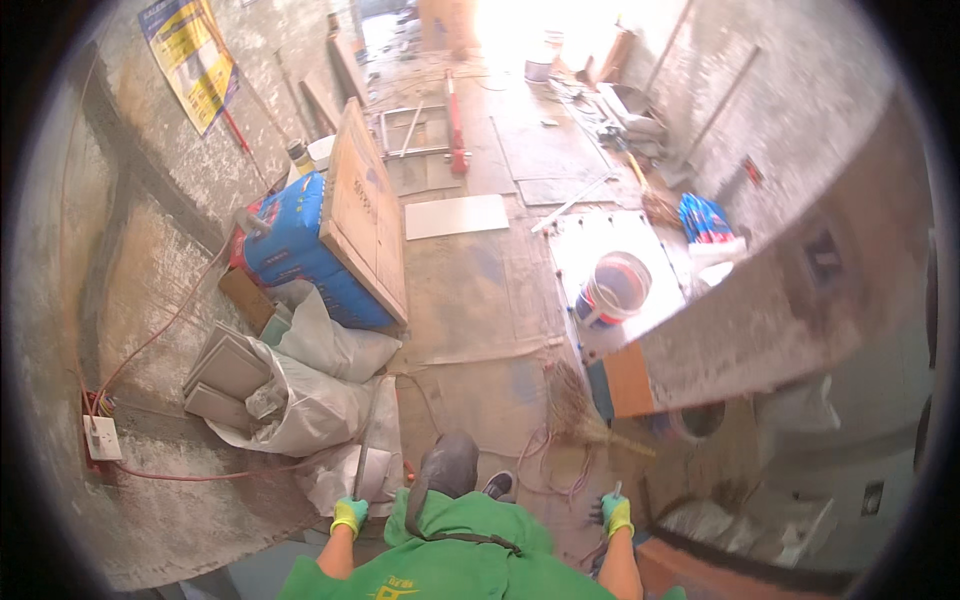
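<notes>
The left hand [349, 514] clenches a long trowel [364, 440] beside grey sacks [315, 400]. The right hand [616, 514] grips a small tool [616, 490]. A broom [580, 415] lies just beyond, with a bucket [615, 288] farther off.

Gloves [349, 514] yellow-green — shirt [450, 560] green — sack [300, 250] blue — poster [190, 55] yellow.

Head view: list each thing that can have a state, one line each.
left hand: gloved, gripping a long metal bar
right hand: gloved, closed on a small tool, kind unclear
bucket: upright, open
broom: lying on the floor
wooden board: leaning on the blue sacks
</notes>
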A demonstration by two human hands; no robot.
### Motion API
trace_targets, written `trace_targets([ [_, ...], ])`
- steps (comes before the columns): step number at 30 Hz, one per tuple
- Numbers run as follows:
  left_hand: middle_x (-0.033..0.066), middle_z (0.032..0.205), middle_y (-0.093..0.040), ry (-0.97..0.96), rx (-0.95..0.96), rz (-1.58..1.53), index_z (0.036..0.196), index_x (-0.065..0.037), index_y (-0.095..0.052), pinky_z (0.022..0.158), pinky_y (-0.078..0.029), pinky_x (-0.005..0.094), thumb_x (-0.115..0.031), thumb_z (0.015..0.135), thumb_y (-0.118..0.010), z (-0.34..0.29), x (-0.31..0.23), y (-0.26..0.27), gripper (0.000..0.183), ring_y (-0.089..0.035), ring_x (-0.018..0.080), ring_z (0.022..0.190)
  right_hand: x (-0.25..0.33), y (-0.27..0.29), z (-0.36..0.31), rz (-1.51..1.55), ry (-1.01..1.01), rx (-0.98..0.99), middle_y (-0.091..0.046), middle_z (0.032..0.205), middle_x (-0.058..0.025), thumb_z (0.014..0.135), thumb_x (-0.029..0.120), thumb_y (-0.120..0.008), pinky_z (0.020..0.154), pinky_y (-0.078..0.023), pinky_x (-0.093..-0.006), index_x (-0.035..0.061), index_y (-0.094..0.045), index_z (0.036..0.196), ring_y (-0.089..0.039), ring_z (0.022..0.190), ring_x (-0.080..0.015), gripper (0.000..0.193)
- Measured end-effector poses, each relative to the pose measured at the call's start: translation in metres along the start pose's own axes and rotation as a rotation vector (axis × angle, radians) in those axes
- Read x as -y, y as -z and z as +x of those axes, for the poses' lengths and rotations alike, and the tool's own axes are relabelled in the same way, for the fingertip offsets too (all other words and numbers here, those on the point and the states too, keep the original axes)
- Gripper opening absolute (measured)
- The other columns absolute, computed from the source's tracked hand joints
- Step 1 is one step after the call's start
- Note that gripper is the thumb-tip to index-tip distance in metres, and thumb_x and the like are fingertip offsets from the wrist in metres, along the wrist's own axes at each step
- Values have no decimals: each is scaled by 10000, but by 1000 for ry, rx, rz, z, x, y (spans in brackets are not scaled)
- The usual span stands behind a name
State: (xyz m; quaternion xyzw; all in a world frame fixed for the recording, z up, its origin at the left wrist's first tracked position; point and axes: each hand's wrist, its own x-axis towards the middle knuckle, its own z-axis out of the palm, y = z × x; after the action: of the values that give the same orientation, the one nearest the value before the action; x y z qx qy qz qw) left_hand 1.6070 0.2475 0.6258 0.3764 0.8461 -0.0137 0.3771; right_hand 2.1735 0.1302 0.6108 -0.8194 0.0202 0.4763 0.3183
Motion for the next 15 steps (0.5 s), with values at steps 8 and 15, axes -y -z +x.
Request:
trace_targets([
  [8,217,877,-686,343,281,-214,930,-20,-707,692,-519,417,-220,758,-546,80,-160,-34,309,-680,328,784,236,-68,139,-280,392,-18,-643,668,-97,871,198,-475,466,-452,-319,18,-666,947,-590,504,-208,273],
  [15,169,688,-653,-204,280,-257,890,20,-644,510,-501,378,-156,811,-531,191,-511,66,222,-630,239,554,296,-125,171,-577,216,4,-658,731,-222,789,253,-533,588,-492,-404,-20,-691,805,-657,658,-300,316],
])
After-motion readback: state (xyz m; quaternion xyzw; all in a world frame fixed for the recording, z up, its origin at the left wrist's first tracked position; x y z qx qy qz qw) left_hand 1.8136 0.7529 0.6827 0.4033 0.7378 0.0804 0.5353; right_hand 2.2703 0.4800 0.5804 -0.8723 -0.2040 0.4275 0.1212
